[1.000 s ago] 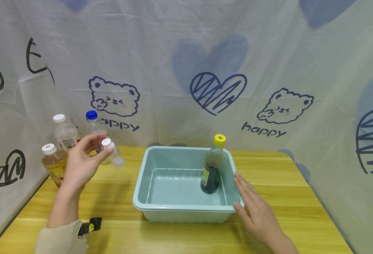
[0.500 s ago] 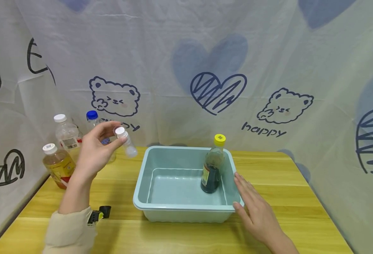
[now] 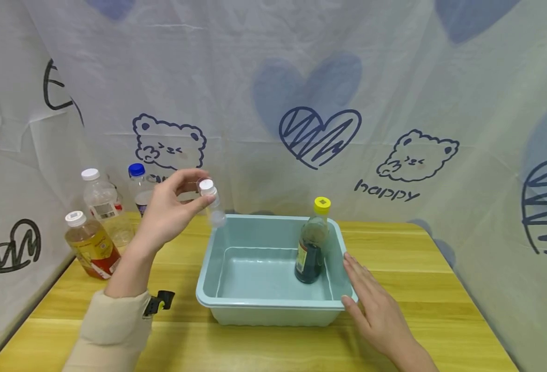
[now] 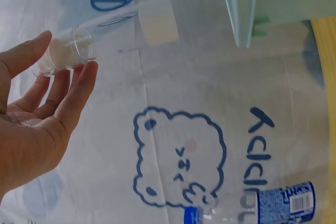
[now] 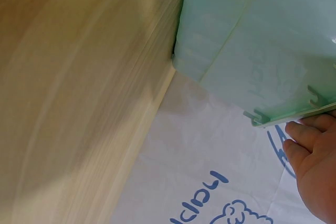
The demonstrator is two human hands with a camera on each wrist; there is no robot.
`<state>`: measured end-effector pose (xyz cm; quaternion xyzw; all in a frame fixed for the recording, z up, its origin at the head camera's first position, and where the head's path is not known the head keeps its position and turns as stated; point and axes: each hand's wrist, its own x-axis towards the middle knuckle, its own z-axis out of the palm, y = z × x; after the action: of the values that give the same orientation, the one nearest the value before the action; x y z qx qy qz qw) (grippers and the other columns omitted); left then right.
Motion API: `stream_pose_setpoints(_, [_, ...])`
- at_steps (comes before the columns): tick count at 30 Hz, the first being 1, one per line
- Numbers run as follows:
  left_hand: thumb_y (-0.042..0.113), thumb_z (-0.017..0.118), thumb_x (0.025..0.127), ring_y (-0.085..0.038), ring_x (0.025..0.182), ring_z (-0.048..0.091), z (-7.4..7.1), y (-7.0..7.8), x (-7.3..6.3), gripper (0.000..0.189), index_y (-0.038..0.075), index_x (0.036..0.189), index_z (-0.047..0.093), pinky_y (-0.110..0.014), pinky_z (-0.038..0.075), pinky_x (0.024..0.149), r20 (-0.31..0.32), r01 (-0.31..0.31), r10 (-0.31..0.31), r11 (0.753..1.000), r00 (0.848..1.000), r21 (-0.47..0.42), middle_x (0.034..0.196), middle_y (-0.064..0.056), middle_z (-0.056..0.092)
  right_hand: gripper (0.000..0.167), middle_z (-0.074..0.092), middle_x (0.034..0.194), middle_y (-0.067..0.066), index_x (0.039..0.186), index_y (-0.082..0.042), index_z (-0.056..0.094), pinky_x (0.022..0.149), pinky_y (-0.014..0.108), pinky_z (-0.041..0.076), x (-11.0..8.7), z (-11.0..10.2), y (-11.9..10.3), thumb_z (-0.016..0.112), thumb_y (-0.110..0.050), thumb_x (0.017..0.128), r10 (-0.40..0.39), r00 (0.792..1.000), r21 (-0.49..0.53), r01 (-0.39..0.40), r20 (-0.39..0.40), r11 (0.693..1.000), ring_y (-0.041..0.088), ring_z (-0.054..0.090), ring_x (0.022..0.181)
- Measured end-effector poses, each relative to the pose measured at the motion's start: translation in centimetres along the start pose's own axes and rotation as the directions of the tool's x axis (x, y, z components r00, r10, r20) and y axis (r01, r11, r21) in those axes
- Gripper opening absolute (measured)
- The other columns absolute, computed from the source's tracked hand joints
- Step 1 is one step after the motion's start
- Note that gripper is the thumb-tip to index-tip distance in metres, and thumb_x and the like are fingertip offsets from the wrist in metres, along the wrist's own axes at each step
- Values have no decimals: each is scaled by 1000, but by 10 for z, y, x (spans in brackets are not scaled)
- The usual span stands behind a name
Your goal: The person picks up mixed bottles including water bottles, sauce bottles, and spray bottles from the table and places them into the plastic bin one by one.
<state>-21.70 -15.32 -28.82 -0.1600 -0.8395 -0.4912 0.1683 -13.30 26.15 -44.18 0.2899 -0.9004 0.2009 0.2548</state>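
My left hand [image 3: 173, 209] pinches a small clear bottle with a white cap [image 3: 214, 206] by its capped end, just above the back left corner of a light blue plastic bin [image 3: 273, 304]. In the left wrist view the bottle [image 4: 113, 30] is see-through with a whitish lower end, and the thumb and fingertips grip its neck. Fingers straight, my right hand [image 3: 378, 305] touches the bin's right rim; the right wrist view has these fingers against the bin's outer edge [image 5: 286, 119]. Inside the bin, at the right, stands a dark sauce bottle with a yellow cap [image 3: 310, 253].
At the left of the wooden table [image 3: 236, 349] stand a bottle of amber liquid [image 3: 92, 245], a clear bottle with a white cap [image 3: 103, 201] and one with a blue cap [image 3: 140, 188]. A printed cloth [image 3: 255, 77] hangs behind the table.
My left hand has carried the small clear bottle rightwards and slightly up, from beside the standing bottles to the bin's back left corner. The right hand has stayed at the rim.
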Motion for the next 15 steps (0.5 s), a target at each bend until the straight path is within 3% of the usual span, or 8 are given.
stream_pose_setpoints(3, [8,75,96,-31,121,63,7,4,3,44,3,137,60,-51,58,99,38,-15,16,1000,999,-9,130,-13,65,68,36,166,15,161,-2,35,127,23,16,0,0,0,62,-17,100,1,1000,7,-1,1,1000,26,35,153])
stream_pose_setpoints(15, [2,77,93,-33,122,64,41,22,17,45,4,135,60,-42,62,91,204,-22,35,998,978,-66,132,-14,64,67,36,166,13,161,-3,36,126,21,16,-2,2,1,62,-18,101,4,1000,3,-4,-9,1000,24,35,153])
